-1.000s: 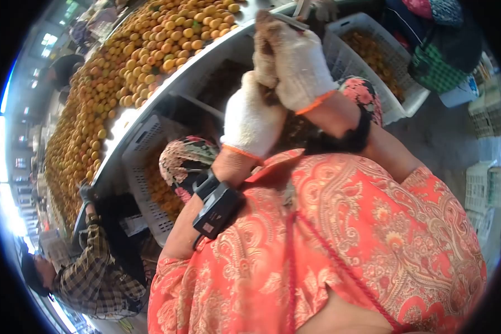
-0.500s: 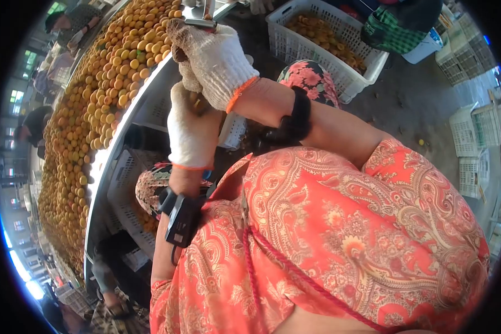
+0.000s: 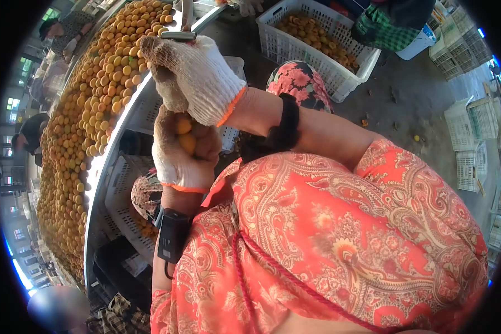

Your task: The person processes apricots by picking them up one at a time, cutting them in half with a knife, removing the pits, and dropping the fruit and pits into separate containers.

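My left hand (image 3: 172, 158), in a white knit glove with brown stains, is curled with its palm up around orange-yellow apricots (image 3: 187, 143); two show clearly. Just above it is my right hand (image 3: 197, 78), gloved the same way, closed with its fingers bent downward and nearly touching the left. A metal tool (image 3: 178, 35) with a flat crosspiece and an upright strip juts from the upper edge of the right hand. The right fingertips are hidden, so anything else in them cannot be made out. To the left, many apricots (image 3: 103, 94) cover a long sorting table (image 3: 103, 167) with a pale metal rim.
A white crate (image 3: 361, 83) at the top holds cut apricot pieces. Another crate (image 3: 117, 189) stands under the table, and stacked crates (image 3: 462, 128) stand at the right. A co-worker (image 3: 67, 33) is across the table; a person in green checks (image 3: 381, 28) is at the upper right.
Both hands have shifted left and slightly down, with the metal tool moving along with the right. The left palm has turned up, bringing its apricots into clear view.
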### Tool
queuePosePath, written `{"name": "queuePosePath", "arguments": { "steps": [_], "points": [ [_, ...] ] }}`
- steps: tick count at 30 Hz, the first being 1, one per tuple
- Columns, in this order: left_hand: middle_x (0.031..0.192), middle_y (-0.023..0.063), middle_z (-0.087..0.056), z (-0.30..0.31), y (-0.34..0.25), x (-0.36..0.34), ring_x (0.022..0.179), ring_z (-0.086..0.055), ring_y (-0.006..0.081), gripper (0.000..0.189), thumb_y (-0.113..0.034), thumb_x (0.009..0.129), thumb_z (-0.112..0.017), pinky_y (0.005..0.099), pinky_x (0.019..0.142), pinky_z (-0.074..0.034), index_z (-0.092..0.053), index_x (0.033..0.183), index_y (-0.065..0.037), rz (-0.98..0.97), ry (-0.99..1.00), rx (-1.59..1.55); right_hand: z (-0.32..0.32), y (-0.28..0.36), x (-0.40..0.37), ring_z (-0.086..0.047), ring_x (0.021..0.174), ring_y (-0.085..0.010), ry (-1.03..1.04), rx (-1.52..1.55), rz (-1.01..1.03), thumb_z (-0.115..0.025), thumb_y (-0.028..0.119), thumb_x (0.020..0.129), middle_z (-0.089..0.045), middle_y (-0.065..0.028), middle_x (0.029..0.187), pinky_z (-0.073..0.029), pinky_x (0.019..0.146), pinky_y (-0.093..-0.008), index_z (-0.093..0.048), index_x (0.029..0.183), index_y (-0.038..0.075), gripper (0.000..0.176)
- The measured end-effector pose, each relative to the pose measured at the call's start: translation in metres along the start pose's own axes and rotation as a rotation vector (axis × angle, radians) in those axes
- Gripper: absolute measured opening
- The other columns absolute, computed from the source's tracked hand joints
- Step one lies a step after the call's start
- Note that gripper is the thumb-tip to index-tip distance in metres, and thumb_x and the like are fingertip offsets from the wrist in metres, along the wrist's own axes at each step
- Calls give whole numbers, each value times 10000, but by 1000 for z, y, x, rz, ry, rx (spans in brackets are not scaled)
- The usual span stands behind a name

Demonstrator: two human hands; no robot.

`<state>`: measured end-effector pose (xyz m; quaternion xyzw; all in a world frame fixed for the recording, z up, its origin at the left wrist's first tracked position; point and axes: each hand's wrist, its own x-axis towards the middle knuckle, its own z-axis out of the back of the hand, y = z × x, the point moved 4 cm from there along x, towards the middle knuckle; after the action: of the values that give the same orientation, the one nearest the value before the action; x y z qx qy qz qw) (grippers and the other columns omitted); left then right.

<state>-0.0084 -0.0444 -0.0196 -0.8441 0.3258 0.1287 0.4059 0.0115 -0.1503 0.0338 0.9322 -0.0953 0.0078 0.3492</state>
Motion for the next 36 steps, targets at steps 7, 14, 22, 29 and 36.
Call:
{"name": "queuePosePath", "arguments": {
  "steps": [7,14,22,29,36],
  "points": [
    [646,-3,-444,3,-1,4,402,-275,124,321,-430,956,-455,271,380,-203,-523,840,-138,28,344,-90,-8,0,-3,-460,402,-101,188,-22,21,-718,260,902,-524,-11,558,-329,345,-266,-562,755,72,285],
    [717,18,-524,22,-23,10,486,-333,115,398,-477,934,-543,253,451,-259,-602,1062,-104,-118,159,-8,9,36,1,-584,492,-190,91,-459,260,-692,280,894,-636,-82,642,-433,454,-310,-643,797,53,252],
    [921,-13,-652,26,-26,21,594,-544,89,302,-410,992,-530,229,414,-350,-616,1114,-147,-329,-54,131,11,-14,-11,-659,792,-411,331,-1475,518,-659,217,783,-660,-215,796,-522,688,-481,-601,963,19,274],
    [974,71,-623,33,-30,28,885,-577,143,261,-230,1031,-491,291,799,-482,-555,1190,-33,-710,33,478,3,-23,-12,-643,849,-439,323,-1434,458,-632,125,773,-651,-254,843,-517,722,-490,-593,952,14,214],
    [936,49,-634,39,-21,21,761,-549,112,297,-293,1011,-470,270,649,-459,-616,1080,-43,-540,76,423,5,-29,-17,-647,754,-301,392,-1312,328,-601,20,789,-614,-224,792,-498,675,-387,-583,958,-22,175]
  ]
}}
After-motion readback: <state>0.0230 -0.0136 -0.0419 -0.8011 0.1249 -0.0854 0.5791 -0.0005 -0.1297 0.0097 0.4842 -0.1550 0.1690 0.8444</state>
